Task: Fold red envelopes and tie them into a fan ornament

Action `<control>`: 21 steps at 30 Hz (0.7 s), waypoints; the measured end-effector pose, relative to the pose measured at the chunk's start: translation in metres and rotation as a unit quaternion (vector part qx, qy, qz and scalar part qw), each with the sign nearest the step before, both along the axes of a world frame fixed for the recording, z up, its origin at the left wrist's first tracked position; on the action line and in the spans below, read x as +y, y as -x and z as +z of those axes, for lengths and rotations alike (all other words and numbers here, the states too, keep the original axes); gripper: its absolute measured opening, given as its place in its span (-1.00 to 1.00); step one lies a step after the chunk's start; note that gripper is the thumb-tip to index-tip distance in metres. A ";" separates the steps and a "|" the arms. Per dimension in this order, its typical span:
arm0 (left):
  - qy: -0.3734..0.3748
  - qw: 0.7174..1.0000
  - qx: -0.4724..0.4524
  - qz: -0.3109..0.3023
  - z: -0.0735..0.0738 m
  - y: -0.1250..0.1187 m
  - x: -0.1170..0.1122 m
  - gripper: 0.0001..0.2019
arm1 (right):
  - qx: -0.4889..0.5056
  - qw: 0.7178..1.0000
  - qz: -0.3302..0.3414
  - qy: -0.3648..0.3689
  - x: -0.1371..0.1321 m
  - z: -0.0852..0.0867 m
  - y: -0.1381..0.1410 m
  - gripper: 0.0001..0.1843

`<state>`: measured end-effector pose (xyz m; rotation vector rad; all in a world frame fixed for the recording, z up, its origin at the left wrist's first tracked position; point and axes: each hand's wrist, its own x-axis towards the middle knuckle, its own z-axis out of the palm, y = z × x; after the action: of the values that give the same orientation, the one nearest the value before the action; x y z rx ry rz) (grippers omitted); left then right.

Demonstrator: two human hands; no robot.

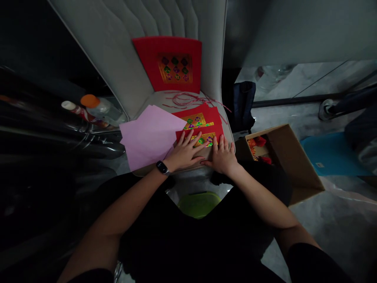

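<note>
On the seat of a light grey chair (123, 59) lie red paper sheets with gold and coloured foil patterns (203, 118). My left hand (184, 151), with a dark watch on its wrist, rests flat on the nearest red sheet, fingers spread. My right hand (222, 155) presses down beside it on the same sheet's right part, fingers stretched out. Pink paper sheets (150, 135) lie to the left of the red ones and overhang the seat edge. Another red sheet with a foil square (171, 63) leans against the chair's backrest. Thin red string (185, 98) lies loose behind the sheets.
An open cardboard box (290, 157) with red and gold ornaments stands on the floor at the right. A green lid-like object (198, 203) sits below the seat between my arms. Bottles with orange and white caps (94, 108) stand at the left. A blue mat (332, 155) lies far right.
</note>
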<state>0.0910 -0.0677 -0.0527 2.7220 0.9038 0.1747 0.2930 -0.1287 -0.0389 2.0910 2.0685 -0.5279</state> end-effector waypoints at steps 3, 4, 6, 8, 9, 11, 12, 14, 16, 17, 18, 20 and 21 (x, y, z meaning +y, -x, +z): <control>0.002 1.000 0.013 -0.006 0.000 0.002 0.000 -0.34 | 0.034 0.999 0.006 -0.006 0.007 0.016 -0.016 0.16; 0.003 1.000 0.015 -0.008 0.001 0.002 0.000 -0.35 | 0.067 0.997 0.005 -0.025 0.012 0.019 -0.026 -0.02; 0.008 1.000 0.014 -0.012 0.002 0.001 0.000 -0.37 | 0.141 0.985 -0.044 -0.091 0.026 0.019 -0.047 -0.28; 0.014 1.000 0.010 -0.011 0.002 0.001 0.000 -0.39 | 0.209 0.960 -0.110 -0.151 0.044 0.009 -0.065 -0.27; 0.017 1.000 0.007 -0.010 0.001 0.000 0.000 -0.39 | 0.246 0.945 -0.142 -0.162 0.052 0.002 -0.072 -0.26; 0.023 1.000 0.002 -0.008 0.000 0.000 0.000 -0.40 | 0.320 0.913 -0.195 -0.160 0.066 -0.015 -0.080 -0.22; 0.025 1.000 -0.002 -0.007 0.000 0.000 0.000 -0.40 | 0.358 0.895 -0.218 -0.154 0.071 -0.023 -0.081 -0.21; 0.028 1.000 -0.010 -0.007 -0.001 0.000 -0.001 -0.40 | 0.423 0.857 -0.257 -0.143 0.077 -0.034 -0.079 -0.23; 0.032 0.999 -0.019 -0.008 0.002 0.000 -0.002 -0.41 | 0.458 0.830 -0.288 -0.138 0.079 -0.036 -0.077 -0.33; 0.034 0.999 -0.026 -0.008 0.005 0.001 -0.002 -0.40 | 0.467 0.820 -0.300 -0.136 0.078 -0.034 -0.075 -0.39; 0.037 0.999 -0.035 -0.004 0.009 0.001 -0.001 -0.39 | 0.478 0.812 -0.307 -0.135 0.077 -0.031 -0.074 -0.43; 0.038 0.997 -0.065 0.026 0.022 0.002 0.004 -0.36 | 0.510 0.798 -0.295 -0.128 0.074 -0.020 -0.072 -0.48; 0.036 0.994 -0.086 0.054 0.030 0.003 0.008 -0.34 | 0.529 0.793 -0.276 -0.123 0.072 -0.013 -0.070 -0.50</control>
<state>0.0876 -0.0602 -0.0226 2.5479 0.9862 0.3829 0.3630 -0.0562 -0.0521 2.9746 1.8793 -2.0069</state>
